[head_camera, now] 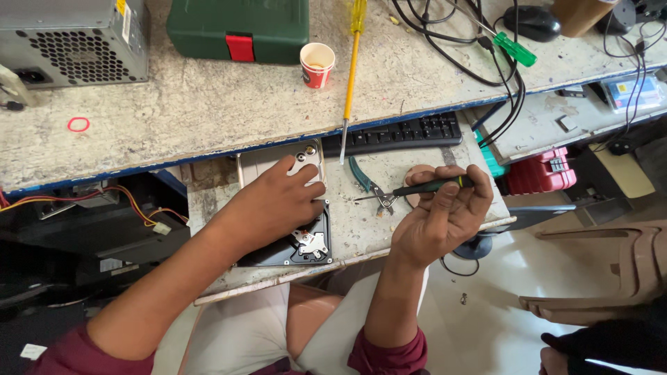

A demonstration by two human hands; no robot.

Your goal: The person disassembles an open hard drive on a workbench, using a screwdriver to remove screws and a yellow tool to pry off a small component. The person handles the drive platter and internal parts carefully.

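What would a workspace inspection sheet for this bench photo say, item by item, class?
Surface: worn pale pull-out shelf under a speckled bench top.
Job's things: opened hard drive under the left hand; small black-handled screwdriver in the right hand.
Clutter: pliers, yellow screwdriver, paper cup, green case, keyboard.
Hands: left rests flat on the drive; right is closed round the screwdriver.
Cables: black leads hang over the bench edge.
Surroundings: power supply unit, red toolbox.
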